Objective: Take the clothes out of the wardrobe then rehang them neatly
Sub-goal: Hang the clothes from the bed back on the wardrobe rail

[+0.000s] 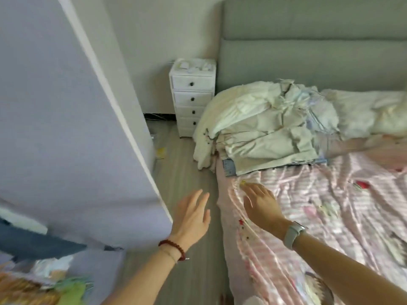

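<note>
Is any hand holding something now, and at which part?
Nothing is held. The left hand is open above the floor; the right hand is open over the pink bedsheet.

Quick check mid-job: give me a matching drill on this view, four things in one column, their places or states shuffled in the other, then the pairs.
Things:
1. left hand
2. right hand
3. clothes pile
4. drawer unit

Places or states:
A. heaped on the bed near the headboard
B. fingers spread, over the floor between wardrobe and bed
C. standing on the floor beside the headboard
D. reaching over the pink sheet at the bed's edge

Pairs: 1-B, 2-D, 3-A, 4-C
</note>
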